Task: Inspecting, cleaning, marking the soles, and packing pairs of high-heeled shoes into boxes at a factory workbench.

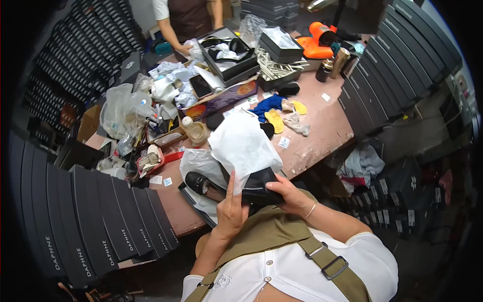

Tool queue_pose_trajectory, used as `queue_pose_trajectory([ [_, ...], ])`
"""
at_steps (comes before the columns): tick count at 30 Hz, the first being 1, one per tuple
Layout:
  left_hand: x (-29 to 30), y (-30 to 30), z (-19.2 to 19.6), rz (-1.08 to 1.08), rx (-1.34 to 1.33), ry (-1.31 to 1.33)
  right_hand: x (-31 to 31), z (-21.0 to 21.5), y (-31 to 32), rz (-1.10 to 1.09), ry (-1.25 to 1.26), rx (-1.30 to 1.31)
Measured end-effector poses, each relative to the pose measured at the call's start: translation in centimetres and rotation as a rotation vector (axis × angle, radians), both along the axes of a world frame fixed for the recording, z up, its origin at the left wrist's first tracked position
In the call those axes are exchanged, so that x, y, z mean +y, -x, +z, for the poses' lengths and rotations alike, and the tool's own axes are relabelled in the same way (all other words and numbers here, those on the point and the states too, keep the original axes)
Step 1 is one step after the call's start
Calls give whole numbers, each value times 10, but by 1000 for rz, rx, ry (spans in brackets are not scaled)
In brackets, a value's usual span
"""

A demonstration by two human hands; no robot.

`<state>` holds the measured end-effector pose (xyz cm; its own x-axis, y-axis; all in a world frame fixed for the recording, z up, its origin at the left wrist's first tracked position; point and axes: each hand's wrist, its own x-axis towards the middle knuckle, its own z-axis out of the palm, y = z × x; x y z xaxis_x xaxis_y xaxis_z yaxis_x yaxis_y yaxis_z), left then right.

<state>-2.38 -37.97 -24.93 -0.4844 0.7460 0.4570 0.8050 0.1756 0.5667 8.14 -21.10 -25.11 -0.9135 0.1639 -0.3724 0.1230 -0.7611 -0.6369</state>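
Close to my body I hold a black shoe (262, 185), partly covered by a sheet of white tissue paper (244, 146). My right hand (292, 195) grips the shoe's right end, with the thumb on top. On the other side my left hand (232, 212) is closed on the paper's lower edge against the shoe, its index finger stretched up along the sheet. Just left of it, a second black shoe (197, 183) with a buckle lies on white paper in an open shoebox (188, 194). The held shoe's far end is hidden under the tissue.
Stacks of dark shoeboxes (95, 221) stand at left, and more boxes (397, 60) rise at right. An open box of black shoes (229, 50), crumpled paper (168, 85), a bottle (193, 128) and an orange heat gun (322, 38) crowd the table. Across it stands another person (188, 20).
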Motion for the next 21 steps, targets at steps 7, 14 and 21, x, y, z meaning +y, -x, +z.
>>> queue_pose_trajectory([
  [7,33,-33,-10,-202,59,-60,24,-2,-5,-388,272,-65],
  [14,73,-42,-6,-265,-64,-280,45,-48,-35,-237,280,31],
  [21,102,-57,-31,-564,-57,-244,90,-102,-43,-82,-609,112],
])
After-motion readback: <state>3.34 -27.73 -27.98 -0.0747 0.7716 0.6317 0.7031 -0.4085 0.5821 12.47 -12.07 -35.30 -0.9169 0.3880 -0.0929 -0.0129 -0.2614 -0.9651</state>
